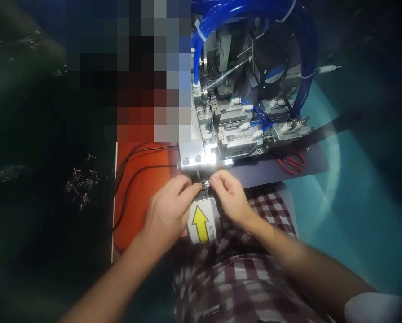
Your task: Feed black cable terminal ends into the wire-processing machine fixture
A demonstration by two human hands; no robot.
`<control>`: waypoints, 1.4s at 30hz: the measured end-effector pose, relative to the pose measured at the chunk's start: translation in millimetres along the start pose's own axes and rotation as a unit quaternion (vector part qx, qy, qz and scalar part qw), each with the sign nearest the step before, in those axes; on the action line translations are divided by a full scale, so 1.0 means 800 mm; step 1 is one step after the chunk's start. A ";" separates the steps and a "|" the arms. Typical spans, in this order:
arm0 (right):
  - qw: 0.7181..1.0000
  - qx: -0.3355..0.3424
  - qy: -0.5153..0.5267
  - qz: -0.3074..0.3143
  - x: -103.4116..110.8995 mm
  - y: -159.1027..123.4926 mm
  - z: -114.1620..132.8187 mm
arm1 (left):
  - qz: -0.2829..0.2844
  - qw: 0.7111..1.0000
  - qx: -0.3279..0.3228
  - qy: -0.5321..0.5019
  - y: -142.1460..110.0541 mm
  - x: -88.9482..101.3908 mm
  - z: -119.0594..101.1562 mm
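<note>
My left hand (169, 204) lies beside the near end of a narrow metal track, its thumb and curled fingers closing in at the track's top. From the other side my right hand (230, 194) pinches at a small shiny part (206, 183), with thumb and forefinger together. The left thumb tip comes right up to the same part; its exact kind is too small to make out. Just below both hands is a white label plate (201, 224) with a yellow arrow pointing toward the machine. My left fingertips are partly hidden.
A metal machine (236, 125) with pneumatic cylinders and blue hoses (307, 58) stands ahead. Black cables (133, 168) cross the orange surface (147, 193) on the left. Red-handled scissors or pliers (293, 162) lie at right. Several small wired pieces (82, 181) lie scattered far left.
</note>
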State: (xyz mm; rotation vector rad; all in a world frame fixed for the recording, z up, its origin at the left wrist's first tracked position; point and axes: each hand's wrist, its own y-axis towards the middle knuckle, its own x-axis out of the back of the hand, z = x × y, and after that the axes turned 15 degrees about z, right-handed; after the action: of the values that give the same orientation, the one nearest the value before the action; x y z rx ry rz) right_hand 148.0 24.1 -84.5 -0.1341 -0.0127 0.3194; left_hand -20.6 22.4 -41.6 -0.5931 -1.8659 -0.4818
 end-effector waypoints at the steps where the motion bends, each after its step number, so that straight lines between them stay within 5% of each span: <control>1: 1.000 0.005 0.001 -0.003 0.000 0.000 0.000 | -0.004 1.000 -0.007 -0.010 0.000 -0.001 0.002; 9: 0.999 -0.003 0.028 -0.038 -0.003 0.001 0.006 | -0.008 1.000 0.005 0.021 0.000 0.000 -0.002; 15: 0.989 -0.063 0.132 0.033 0.001 0.000 0.007 | 0.022 0.997 0.042 0.065 0.002 0.007 -0.008; 26: 0.979 -0.038 0.195 0.040 -0.001 0.002 0.008 | 0.016 0.999 -0.018 0.041 0.007 0.010 -0.002; 36: 0.980 -0.031 0.198 0.008 -0.005 0.002 0.007 | 0.028 0.999 0.044 -0.016 0.011 0.007 -0.009; 42: 0.979 -0.036 0.199 0.022 0.000 0.003 0.012 | 0.035 0.998 0.045 -0.035 -0.022 0.014 0.004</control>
State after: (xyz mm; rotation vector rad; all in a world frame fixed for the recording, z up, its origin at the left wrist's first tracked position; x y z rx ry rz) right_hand 146.8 27.7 -75.2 -0.2692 0.3767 0.3309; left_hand -37.0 12.0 -33.1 -0.6186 -1.9157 -0.3332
